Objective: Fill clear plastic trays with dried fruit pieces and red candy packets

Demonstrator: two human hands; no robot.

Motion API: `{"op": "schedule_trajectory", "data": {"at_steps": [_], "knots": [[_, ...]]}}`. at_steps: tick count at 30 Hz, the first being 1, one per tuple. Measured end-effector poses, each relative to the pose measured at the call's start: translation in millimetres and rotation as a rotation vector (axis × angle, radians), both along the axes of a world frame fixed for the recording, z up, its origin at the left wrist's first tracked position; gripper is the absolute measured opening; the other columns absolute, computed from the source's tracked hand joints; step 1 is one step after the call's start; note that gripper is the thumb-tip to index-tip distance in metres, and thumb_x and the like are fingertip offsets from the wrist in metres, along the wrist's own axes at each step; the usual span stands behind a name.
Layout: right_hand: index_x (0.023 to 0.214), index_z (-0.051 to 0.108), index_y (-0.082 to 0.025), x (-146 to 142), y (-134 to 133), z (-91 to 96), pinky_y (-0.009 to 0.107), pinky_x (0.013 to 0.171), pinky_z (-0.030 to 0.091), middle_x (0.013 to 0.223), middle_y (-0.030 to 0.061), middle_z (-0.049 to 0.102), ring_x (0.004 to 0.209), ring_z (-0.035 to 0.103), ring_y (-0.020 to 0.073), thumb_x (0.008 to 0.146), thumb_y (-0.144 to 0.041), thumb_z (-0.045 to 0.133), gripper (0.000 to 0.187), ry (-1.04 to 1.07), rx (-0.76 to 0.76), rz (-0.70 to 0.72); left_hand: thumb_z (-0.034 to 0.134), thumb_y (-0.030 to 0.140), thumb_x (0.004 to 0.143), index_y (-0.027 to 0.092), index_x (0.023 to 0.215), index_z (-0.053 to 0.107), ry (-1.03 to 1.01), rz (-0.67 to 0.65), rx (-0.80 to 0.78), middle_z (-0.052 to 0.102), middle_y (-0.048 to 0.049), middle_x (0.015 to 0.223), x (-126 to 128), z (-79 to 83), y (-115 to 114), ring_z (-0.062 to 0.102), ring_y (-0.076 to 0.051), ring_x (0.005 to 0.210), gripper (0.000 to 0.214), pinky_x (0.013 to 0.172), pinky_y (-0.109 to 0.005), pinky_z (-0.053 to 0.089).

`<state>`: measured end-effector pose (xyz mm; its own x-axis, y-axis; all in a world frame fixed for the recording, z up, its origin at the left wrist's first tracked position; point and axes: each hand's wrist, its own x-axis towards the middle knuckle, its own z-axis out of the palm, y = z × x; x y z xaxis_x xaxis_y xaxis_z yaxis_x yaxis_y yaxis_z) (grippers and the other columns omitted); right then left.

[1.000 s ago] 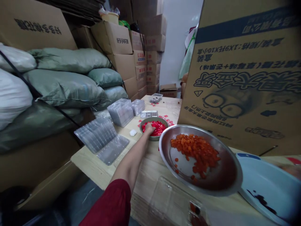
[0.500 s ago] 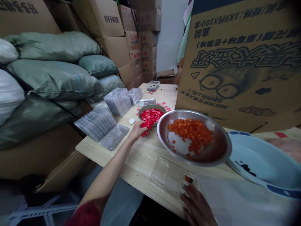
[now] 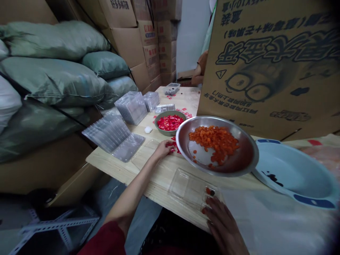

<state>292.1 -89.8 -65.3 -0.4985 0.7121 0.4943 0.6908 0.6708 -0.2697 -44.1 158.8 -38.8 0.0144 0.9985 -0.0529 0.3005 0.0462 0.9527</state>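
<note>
My left hand (image 3: 162,149) is on the table with its fingers curled down onto small red packets (image 3: 174,144), in front of a green bowl (image 3: 166,132) full of similar red packets. The fingertips are partly hidden. My right hand (image 3: 224,225) has its fingers stretched out at the right end of a clear plastic tray (image 3: 183,189). A small orange piece (image 3: 204,210) shows by its fingertips. Orange and dark pieces (image 3: 209,191) lie in a small compartment there. Between and beyond my hands, a steel bowl (image 3: 186,161) holds many orange pieces (image 3: 215,140).
Stacked clear trays (image 3: 131,108) and a fanned stack of clear lids (image 3: 108,136) stand left. A pale blue basin (image 3: 300,170) and a large carton (image 3: 265,78) are right. Another person's arm (image 3: 200,69) shows behind the carton. Sacks (image 3: 61,78) pile up left.
My left hand has moved from the near rim of the green bowl, with red packets in it, down to the packets on the table. My right hand stays by the tray.
</note>
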Motion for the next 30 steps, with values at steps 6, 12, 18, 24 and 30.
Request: {"op": "schedule_trajectory", "data": {"at_steps": [6,12,18,24,30], "knots": [[0.149,0.056,-0.028,1.3,-6.8,-1.5,0.053,0.120,0.046,0.159,0.0064,0.052,0.147,0.049,0.0304,0.100,-0.014,0.050,0.051,0.004,-0.027,-0.019,0.077,0.012,0.075,0.015,0.104,0.072,0.188,-0.016,0.131,0.076,-0.0124,0.109,-10.8,-5.8,-24.3,0.072,-0.023,0.094,0.030,0.089,-0.038,0.059],[0.154,0.051,-0.026,-4.8,-11.1,2.7,0.054,0.125,0.037,0.162,0.0083,0.047,0.153,0.040,0.0291,0.103,-0.018,0.051,0.051,0.006,-0.032,-0.014,0.065,0.005,0.079,0.018,0.093,0.071,0.348,-0.035,0.299,0.075,-0.0123,0.103,13.8,1.9,-44.6,0.067,-0.027,0.109,0.020,0.105,-0.044,0.050],[0.142,0.062,-0.026,-8.3,-21.9,12.0,0.056,0.123,0.040,0.156,0.0080,0.055,0.152,0.042,0.0270,0.104,-0.012,0.049,0.043,0.035,-0.097,-0.057,0.057,0.015,0.094,0.020,0.112,0.069,0.296,0.091,0.368,0.076,-0.0094,0.107,14.6,27.8,-83.1,0.071,-0.022,0.096,0.022,0.092,-0.035,0.054],[0.144,0.060,-0.024,-3.2,-26.2,16.8,0.061,0.121,0.041,0.157,0.0096,0.054,0.153,0.039,0.0283,0.104,-0.009,0.047,0.045,-0.004,-0.146,-0.072,0.067,0.025,0.091,0.019,0.092,0.077,0.070,-0.234,0.187,0.077,-0.0019,0.082,60.6,39.5,-140.6,0.068,-0.016,0.072,0.012,0.069,-0.026,0.050],[0.140,0.063,-0.023,-1.9,-24.3,19.7,0.061,0.121,0.042,0.158,0.0098,0.053,0.154,0.037,0.0290,0.104,-0.011,0.047,0.041,0.005,-0.143,-0.085,0.069,0.016,0.087,0.017,0.090,0.077,0.250,-0.345,0.242,0.073,-0.0037,0.087,102.1,20.9,-144.3,0.065,-0.017,0.078,0.009,0.075,-0.028,0.050]]}}
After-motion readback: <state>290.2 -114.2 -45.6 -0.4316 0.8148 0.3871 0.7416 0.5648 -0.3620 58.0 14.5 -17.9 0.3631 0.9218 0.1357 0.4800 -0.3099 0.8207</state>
